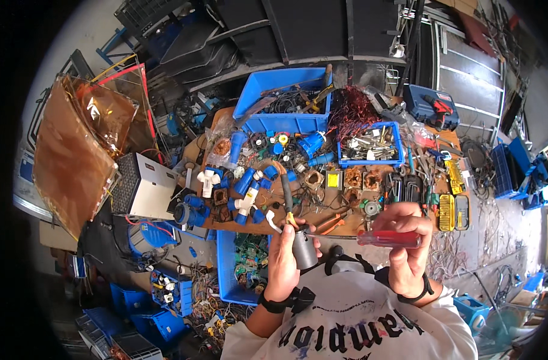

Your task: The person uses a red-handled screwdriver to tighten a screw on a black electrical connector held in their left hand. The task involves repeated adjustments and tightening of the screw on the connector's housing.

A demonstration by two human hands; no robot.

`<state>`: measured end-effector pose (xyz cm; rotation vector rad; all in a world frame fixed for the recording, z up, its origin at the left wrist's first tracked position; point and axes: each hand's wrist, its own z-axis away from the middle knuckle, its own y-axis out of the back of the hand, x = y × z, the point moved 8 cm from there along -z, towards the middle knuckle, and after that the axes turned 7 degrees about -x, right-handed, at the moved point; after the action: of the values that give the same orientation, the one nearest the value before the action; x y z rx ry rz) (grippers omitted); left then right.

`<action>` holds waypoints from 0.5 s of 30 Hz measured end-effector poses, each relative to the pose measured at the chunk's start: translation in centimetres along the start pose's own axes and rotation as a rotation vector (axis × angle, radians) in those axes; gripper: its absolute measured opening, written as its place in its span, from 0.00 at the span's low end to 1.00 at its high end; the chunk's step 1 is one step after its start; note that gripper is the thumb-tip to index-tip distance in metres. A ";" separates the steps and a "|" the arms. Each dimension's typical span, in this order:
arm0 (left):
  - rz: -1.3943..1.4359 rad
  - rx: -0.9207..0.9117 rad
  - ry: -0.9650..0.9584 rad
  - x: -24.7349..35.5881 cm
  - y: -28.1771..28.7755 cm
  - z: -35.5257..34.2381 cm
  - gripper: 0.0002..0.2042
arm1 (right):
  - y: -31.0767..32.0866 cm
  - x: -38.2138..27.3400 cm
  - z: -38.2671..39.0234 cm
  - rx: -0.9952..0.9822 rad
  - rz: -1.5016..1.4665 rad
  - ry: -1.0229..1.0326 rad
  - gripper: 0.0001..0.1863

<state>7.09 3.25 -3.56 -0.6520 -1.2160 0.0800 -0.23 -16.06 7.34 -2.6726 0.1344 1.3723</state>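
Note:
My left hand (pixel 282 264) is closed around a dark grey cylinder (pixel 305 251), held just off the near edge of the workbench. A dark cable (pixel 286 191) with a yellowish part runs up from the top of the cylinder, and a short white piece (pixel 273 221) sticks out beside my thumb. My right hand (pixel 411 249) grips the clear red handle of a screwdriver (pixel 389 239) between thumb and fingers. Its thin shaft points left, and the tip reaches the upper side of the cylinder; exact contact is hidden by my left fingers.
Blue pipe fittings, hand tools and metal parts crowd the wooden workbench (pixel 226 225). At its back stand a blue bin of cables (pixel 286 123) and a blue tray of metal pieces (pixel 370 162). Below the near edge sits a blue crate (pixel 226 282) of green circuit boards.

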 end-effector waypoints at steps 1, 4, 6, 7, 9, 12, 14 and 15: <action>-0.001 0.006 0.003 0.0 -0.1 0.1 0.20 | 0.6 0.1 0.2 0.000 0.032 0.006 0.19; 0.014 -0.016 -0.002 0.0 -0.6 0.2 0.20 | 1.4 -0.3 0.9 0.018 0.136 0.008 0.23; 0.037 -0.034 -0.003 -0.1 -0.9 0.2 0.20 | 1.4 -0.8 0.8 0.090 0.014 -0.006 0.24; 0.043 -0.037 -0.004 0.0 -1.0 0.3 0.20 | 1.5 -1.0 0.7 0.128 -0.052 -0.008 0.25; 0.054 -0.046 -0.006 0.1 -1.2 0.6 0.21 | 1.1 -1.4 0.7 0.024 -0.099 0.007 0.24; 0.040 -0.030 -0.013 0.3 -1.5 0.7 0.21 | 0.7 -2.3 0.2 -0.115 -0.074 0.048 0.22; 0.028 -0.040 -0.019 0.3 -1.8 0.6 0.21 | 0.3 -2.7 -0.2 -0.101 -0.057 0.090 0.22; 0.022 -0.045 -0.022 0.3 -1.9 0.6 0.21 | 0.2 -2.9 -0.4 -0.094 -0.048 0.111 0.22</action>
<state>6.18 2.08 -2.26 -0.7051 -1.2348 0.0788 -1.64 -16.21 9.89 -2.8101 0.0172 1.2462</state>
